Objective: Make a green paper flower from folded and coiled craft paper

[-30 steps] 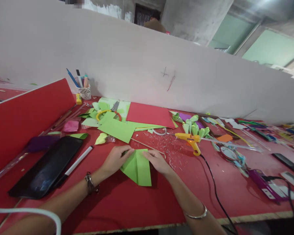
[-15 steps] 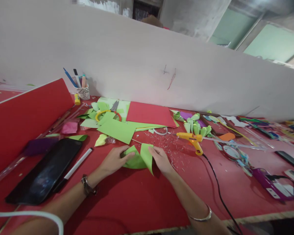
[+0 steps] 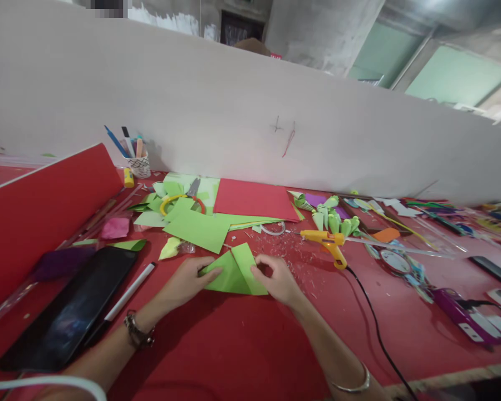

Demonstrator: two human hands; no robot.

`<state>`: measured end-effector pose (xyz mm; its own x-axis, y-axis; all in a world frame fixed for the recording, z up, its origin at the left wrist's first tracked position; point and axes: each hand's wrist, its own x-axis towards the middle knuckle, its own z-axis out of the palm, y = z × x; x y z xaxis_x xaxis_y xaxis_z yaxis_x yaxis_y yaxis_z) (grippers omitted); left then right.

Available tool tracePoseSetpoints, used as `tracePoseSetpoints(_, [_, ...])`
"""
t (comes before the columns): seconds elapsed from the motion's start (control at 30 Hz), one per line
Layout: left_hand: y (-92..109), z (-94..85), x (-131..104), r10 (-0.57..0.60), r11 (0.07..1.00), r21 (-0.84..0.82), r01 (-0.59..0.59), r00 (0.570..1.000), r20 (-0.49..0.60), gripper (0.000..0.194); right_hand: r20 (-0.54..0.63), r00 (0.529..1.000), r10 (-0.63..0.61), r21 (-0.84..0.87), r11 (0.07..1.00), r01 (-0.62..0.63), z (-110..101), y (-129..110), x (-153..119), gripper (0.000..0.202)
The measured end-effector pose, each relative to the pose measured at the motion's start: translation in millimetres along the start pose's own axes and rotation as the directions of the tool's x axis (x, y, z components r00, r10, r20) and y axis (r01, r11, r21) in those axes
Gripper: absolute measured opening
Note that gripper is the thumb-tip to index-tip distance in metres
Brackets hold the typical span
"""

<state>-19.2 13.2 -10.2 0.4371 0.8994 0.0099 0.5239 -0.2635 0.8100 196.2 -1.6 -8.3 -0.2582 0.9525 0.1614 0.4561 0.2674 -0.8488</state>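
A folded piece of green paper (image 3: 229, 274) is held low over the red table, its right part lapping over the rest in a slanting fold. My left hand (image 3: 192, 278) pinches its left end, thumb on top. At the right edge, my right hand (image 3: 278, 275) grips the paper between thumb and fingers. Just behind lie flat green sheets (image 3: 198, 228) and a red sheet (image 3: 254, 199). Scissors (image 3: 183, 201) with yellow and red handles rest on green scraps at the back left. A yellow glue gun (image 3: 325, 242) lies to the right of my right hand.
To the left are a black phone (image 3: 70, 306), a marker (image 3: 129, 292) and a pen cup (image 3: 137, 164). Rolled green paper pieces (image 3: 334, 216) lie at the back right. The glue gun's black cable (image 3: 371, 312) runs toward the front edge. A purple device (image 3: 463, 320) sits at the right.
The right flap of the green paper has come down flatter across the piece, and its pointed lower tip no longer hangs down. Both hands still hold it. The camera view has shifted slightly.
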Motion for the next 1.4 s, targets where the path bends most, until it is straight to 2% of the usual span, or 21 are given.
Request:
tracePoseSetpoints(0.1, [-1, -4.4, 0, -0.046, 0.996, -0.072, 0.042, 0.998, -0.052, 0.029, -0.049, 0.998, 0.045, 0.035, 0.998, -0.044, 0, 4, 2, 0.028])
tracePoseSetpoints(0.17, [-4, -4.6, 0, -0.140, 0.965, -0.236, 0.110, 0.983, -0.117, 0.026, -0.101, 0.992, 0.078, 0.099, 0.993, -0.068, 0, 5, 3, 0.030])
tracePoseSetpoints(0.27, [-7, 1.6, 1, -0.276, 0.822, -0.555, 0.129, 0.942, -0.190, 0.028, -0.179, 0.978, 0.104, 0.180, 0.981, -0.072, 3, 4, 3, 0.031])
tracePoseSetpoints(0.33, [-4, 9.3, 0, -0.261, 0.769, -0.631, 0.103, 0.952, -0.162, 0.030, -0.194, 0.975, 0.112, 0.215, 0.974, -0.069, 7, 2, 2, 0.030])
tracePoseSetpoints(0.43, [8, 22.2, -2, -0.187, 0.834, -0.541, 0.107, 0.978, -0.096, 0.037, -0.176, 0.978, 0.110, 0.259, 0.964, -0.062, 14, -1, -1, 0.029])
tracePoseSetpoints(0.53, [20, 31.5, -4, -0.261, 0.844, -0.510, 0.164, 0.957, -0.124, 0.038, -0.125, 0.987, 0.102, 0.295, 0.954, -0.061, 18, -2, -2, 0.030])
tracePoseSetpoints(0.63, [21, 35.0, -4, -0.316, 0.808, -0.565, 0.166, 0.932, -0.178, 0.033, -0.064, 0.994, 0.087, 0.330, 0.942, -0.061, 17, -1, -2, 0.032])
tracePoseSetpoints(0.8, [10, 32.4, -3, -0.300, 0.778, -0.623, 0.075, 0.916, -0.265, 0.040, 0.013, 0.994, 0.112, 0.364, 0.925, -0.109, 13, 0, -1, 0.035])
tracePoseSetpoints(0.9, [8, 30.5, -4, -0.273, 0.803, -0.594, 0.052, 0.917, -0.289, 0.044, 0.046, 0.991, 0.128, 0.367, 0.920, -0.136, 13, 0, 0, 0.034])
tracePoseSetpoints(1.07, [7, 31.1, -5, -0.187, 0.866, -0.500, -0.008, 0.922, -0.338, 0.039, 0.079, 0.988, 0.130, 0.394, 0.907, -0.150, 17, 2, 0, 0.032])
tracePoseSetpoints(1.2, [4, 30.2, -5, -0.166, 0.871, -0.491, -0.019, 0.929, -0.330, 0.037, 0.100, 0.984, 0.145, 0.405, 0.898, -0.173, 19, 3, 0, 0.034])
tracePoseSetpoints(1.4, [6, 26.0, -4, -0.224, 0.835, -0.550, 0.034, 0.933, -0.282, 0.040, 0.101, 0.986, 0.129, 0.458, 0.874, -0.161, 20, 5, 0, 0.033])
